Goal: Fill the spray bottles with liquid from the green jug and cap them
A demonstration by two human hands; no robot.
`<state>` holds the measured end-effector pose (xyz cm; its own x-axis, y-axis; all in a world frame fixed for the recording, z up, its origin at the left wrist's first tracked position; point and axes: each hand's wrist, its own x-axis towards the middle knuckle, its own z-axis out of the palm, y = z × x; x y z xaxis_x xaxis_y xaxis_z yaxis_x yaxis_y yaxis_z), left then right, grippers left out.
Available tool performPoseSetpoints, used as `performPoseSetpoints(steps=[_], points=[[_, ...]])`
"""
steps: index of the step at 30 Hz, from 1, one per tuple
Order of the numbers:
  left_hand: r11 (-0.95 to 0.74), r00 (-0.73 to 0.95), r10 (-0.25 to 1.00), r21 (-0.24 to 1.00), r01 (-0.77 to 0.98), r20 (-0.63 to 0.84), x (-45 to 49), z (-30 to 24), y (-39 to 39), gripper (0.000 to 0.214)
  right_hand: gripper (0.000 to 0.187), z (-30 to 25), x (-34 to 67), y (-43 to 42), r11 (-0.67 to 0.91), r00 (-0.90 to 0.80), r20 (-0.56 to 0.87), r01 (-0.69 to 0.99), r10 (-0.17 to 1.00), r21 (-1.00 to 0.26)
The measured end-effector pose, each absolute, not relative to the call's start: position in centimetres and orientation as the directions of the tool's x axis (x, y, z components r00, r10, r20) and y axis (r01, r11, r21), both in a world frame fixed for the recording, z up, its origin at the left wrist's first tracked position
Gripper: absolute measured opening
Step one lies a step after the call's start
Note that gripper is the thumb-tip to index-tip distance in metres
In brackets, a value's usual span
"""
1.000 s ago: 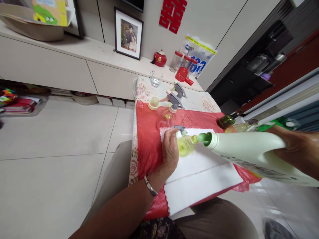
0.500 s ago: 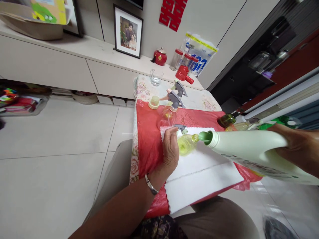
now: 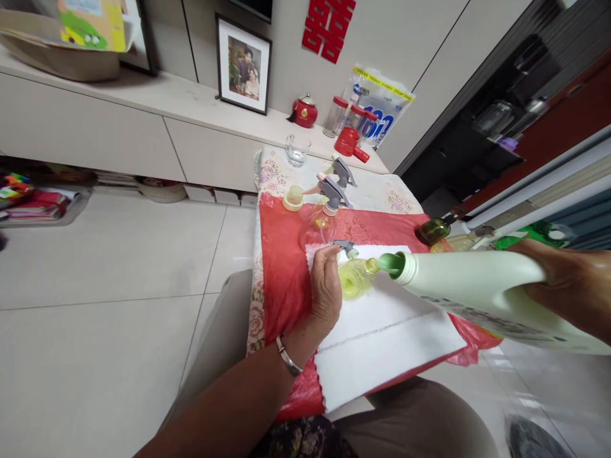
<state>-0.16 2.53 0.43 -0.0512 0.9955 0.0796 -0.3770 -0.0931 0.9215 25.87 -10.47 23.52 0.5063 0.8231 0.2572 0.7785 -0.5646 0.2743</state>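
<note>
My right hand (image 3: 566, 286) is closed round the handle of a large pale green jug (image 3: 477, 273), tipped on its side with the mouth pointing left. The jug's open spout meets the neck of a small clear bottle (image 3: 356, 280) holding yellow-green liquid. Cupped against the left side of that bottle is my left hand (image 3: 327, 286), its fingers partly hidden behind it. The bottle leans toward the spout over a white sheet (image 3: 382, 356). Just beyond my left fingertips lies a grey spray head (image 3: 346, 246). A clear spray bottle (image 3: 319, 226) with a grey trigger stands behind.
A red plastic cover (image 3: 286, 273) lies under the sheet. Toward the back are a pale yellow cap (image 3: 293, 198), another spray trigger (image 3: 342, 170) and a glass cup (image 3: 297, 150). A dark green bottle (image 3: 432, 231) lies at the right edge. A cabinet ledge (image 3: 191, 102) borders the table.
</note>
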Motion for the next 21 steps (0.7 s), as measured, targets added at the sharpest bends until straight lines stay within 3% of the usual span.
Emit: performPoseSetpoints(steps=[3, 8, 10, 14, 17, 21], points=[[-0.090, -0.042, 0.996, 0.926, -0.368, 0.080, -0.2, 0.5, 2.5, 0.019, 0.046, 23.5, 25.3, -10.4, -0.512, 0.528, 0.091, 0.745, 0.844, 0.428], [-0.099, -0.030, 0.995, 0.936, -0.337, 0.095, -0.4, 0.7, 2.6, 0.019, 0.047, 23.0, 23.3, -9.7, -0.644, 0.656, 0.110, 0.672, 0.747, 0.366], [-0.104, -0.024, 0.995, 0.941, -0.323, 0.102, -0.4, 0.7, 2.7, 0.020, 0.046, 22.7, 22.8, -9.4, -0.690, 0.683, 0.133, 0.674, 0.718, 0.262], [-0.095, -0.014, 0.995, 0.945, -0.314, 0.096, -0.5, 0.6, 2.8, 0.022, 0.042, 21.5, 23.0, -9.2, -0.713, 0.704, 0.298, 0.695, 0.645, -0.099], [-0.092, 0.026, 0.994, 0.953, -0.290, 0.104, -0.4, 0.6, 2.5, 0.023, 0.036, 20.0, 23.5, -9.0, -0.616, 0.723, 0.421, 0.690, 0.549, -0.381], [-0.177, 0.128, 0.971, 0.968, -0.176, 0.201, -0.2, 0.4, 1.8, 0.024, 0.022, 17.2, 23.9, -7.9, -0.494, 0.788, 0.474, 0.615, 0.392, -0.614]])
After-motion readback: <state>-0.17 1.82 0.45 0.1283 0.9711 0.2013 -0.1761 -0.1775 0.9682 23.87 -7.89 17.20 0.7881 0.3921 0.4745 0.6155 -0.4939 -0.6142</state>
